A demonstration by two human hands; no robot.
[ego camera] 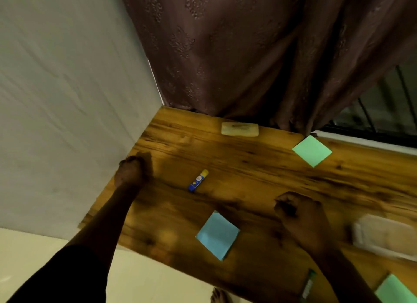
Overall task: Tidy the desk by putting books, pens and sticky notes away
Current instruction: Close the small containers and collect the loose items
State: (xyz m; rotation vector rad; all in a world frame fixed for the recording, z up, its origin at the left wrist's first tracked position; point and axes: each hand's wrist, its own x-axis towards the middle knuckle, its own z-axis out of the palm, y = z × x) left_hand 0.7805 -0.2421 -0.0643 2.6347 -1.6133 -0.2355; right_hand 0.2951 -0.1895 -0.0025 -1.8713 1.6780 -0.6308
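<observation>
On the wooden desk (259, 167) lie a blue sticky-note pad (217, 235) near the front, a green pad (312, 151) at the back right and another green pad (394, 290) at the bottom right corner. A blue glue stick with a yellow cap (198, 180) lies mid-desk. A green pen (308, 284) lies beside my right forearm. My left hand (129, 171) hovers curled near the desk's left end by the wall, holding nothing I can see. My right hand (297, 214) is curled in a fist over the desk, right of the blue pad, with nothing visible in it.
A pale yellowish block (239, 129) lies at the desk's back edge under the brown curtain (237, 49). A clear plastic case (383, 237) sits at the right. A grey wall (67, 99) bounds the left end. A bare foot (220, 296) shows on the floor below.
</observation>
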